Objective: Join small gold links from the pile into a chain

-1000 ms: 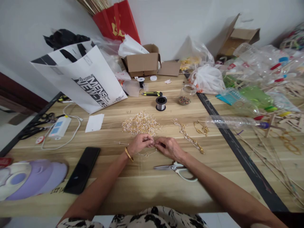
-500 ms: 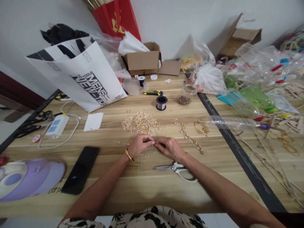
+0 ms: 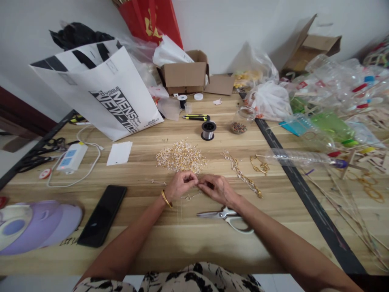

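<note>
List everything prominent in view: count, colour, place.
Pile of bits: one, gold and pale, centre
Strand: one, pale, before pile
Chains: several, gold and pale, mid-right
Nearest scissors: one, white-handled, right front
Spools: two, mostly black, behind pile
Cutter: one, yellow-black, between spools
Jar: one, clear, right rear
Phone: one, black, left front
Tall bags: two, white, red, left rear
Boxes: two, brown, rear
Bottles: many, mostly clear, right
Hands: two, bare, before pile

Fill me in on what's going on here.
A person's left hand and right hand are close together, fingertips pinched; whatever they hold is too small to make out. A thin strand shows below them, a heap of small gold and silvery pieces lies beyond, and scissors rest by the right forearm.
</note>
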Motion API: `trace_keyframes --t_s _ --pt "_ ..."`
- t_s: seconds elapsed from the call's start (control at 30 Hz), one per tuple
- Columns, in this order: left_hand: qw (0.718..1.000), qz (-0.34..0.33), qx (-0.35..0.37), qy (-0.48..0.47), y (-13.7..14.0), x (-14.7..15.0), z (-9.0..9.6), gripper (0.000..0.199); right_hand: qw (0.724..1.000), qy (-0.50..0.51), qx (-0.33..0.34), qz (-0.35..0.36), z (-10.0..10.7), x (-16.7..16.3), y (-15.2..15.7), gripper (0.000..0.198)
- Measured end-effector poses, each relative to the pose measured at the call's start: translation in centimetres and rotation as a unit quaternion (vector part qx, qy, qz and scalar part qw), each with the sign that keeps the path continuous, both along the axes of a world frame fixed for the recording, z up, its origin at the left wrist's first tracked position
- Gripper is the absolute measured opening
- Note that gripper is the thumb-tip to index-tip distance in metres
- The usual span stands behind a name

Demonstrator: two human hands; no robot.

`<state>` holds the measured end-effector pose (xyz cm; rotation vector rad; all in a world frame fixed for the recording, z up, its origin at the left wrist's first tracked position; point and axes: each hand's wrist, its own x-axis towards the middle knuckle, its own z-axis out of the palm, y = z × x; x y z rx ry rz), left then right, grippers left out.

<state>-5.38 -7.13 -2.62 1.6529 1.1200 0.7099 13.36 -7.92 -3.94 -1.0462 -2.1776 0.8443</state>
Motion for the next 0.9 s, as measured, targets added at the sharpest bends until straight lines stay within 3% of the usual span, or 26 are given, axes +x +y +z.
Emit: trace_keyframes --t_s 0.2,0.37,0.73,0.9 --pt "0.997 0.004 -0.056 -0.044 -0.1 -0.2 -0.2 0.019 0.998 0.037 -0.055 -0.02 0.3 0.3 0.3 0.023" --pt "0.998 0.008 -0.053 -0.039 0.0 -0.1 -0.1 0.018 0.996 0.049 -0.07 -0.026 0.0 0.3 0.4 0.019" --pt "0.992 0.039 0.102 0.056 0.0 -0.5 0.7 0.013 0.994 0.069 -0.081 -0.031 -0.1 0.2 0.3 0.014" --pt "0.982 0.0 0.149 0.12 0.4 -1.6 0.6 0.01 0.995 0.06 -0.077 -0.03 0.0 0.2 0.3 0.012"
